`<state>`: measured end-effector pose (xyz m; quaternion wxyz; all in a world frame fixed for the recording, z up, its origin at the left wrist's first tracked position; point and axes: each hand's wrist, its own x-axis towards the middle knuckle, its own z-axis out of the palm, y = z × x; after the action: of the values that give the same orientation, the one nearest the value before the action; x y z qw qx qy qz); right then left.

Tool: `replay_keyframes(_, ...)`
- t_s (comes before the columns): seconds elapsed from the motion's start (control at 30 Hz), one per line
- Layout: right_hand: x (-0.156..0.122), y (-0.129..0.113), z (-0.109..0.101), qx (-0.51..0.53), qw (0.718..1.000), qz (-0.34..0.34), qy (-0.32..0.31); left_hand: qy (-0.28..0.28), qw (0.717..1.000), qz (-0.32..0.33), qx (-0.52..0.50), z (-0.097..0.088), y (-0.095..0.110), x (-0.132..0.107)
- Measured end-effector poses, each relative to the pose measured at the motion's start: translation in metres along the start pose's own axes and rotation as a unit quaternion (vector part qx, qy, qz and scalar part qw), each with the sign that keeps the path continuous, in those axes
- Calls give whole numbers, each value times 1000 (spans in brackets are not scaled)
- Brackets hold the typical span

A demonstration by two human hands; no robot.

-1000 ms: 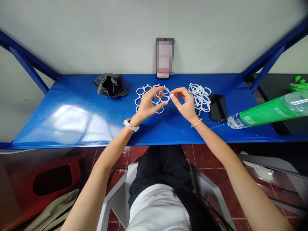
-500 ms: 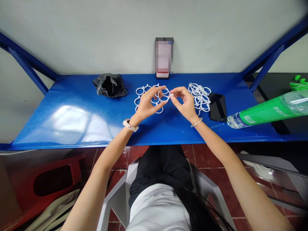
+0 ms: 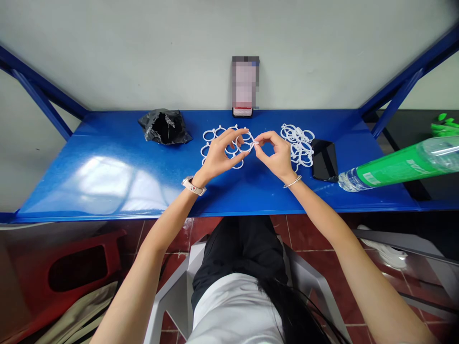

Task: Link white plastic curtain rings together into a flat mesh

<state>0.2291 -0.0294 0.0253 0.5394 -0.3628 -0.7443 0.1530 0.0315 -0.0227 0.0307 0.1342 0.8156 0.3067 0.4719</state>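
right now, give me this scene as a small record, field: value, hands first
right hand: fingertips pinching the end of a white ring
left hand: thumb and fingers spread about the same ring; exact contact unclear
left of the ring: more white rings, partly hidden by the left hand
right of the right hand: heap of white rings
far left: black bag, mouth open
back: upright phone, screen blurred
right: dark phone lying flat; bottle with green label
surface: blue table

The table is wide open at its front-left corner, but piled rings, black phone and bottle clog things toward the right edge (black bag near the back too).
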Motion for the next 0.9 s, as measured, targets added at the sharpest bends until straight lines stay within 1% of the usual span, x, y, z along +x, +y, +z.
replay_keyframes(0.1, 0, 0, 0, -10, 1000, -5, 1, 2, 1000, 3, -1, 0, 1, 0)
replay_keyframes(0.33, -1, -3, -1, -19, 999, 27, -12, -4, 1000, -8, 8, -3, 3, -1)
replay_keyframes(0.47, -1, -3, -1, -20, 999, 25, -13, -7, 1000, -13, 27, -3, 3, -2)
replay_keyframes(0.67, -1, -2, -1, -19, 999, 24, -18, -6, 999, -1, 31, -3, 4, -1)
replay_keyframes(0.8, 0, -1, -1, -12, 1000, 13, -20, -27, 998, -14, 46, -2, -1, -2)
replay_keyframes(0.9, 0, -1, -1, -20, 999, 24, -26, -53, 997, -32, 48, 1, -6, -5)
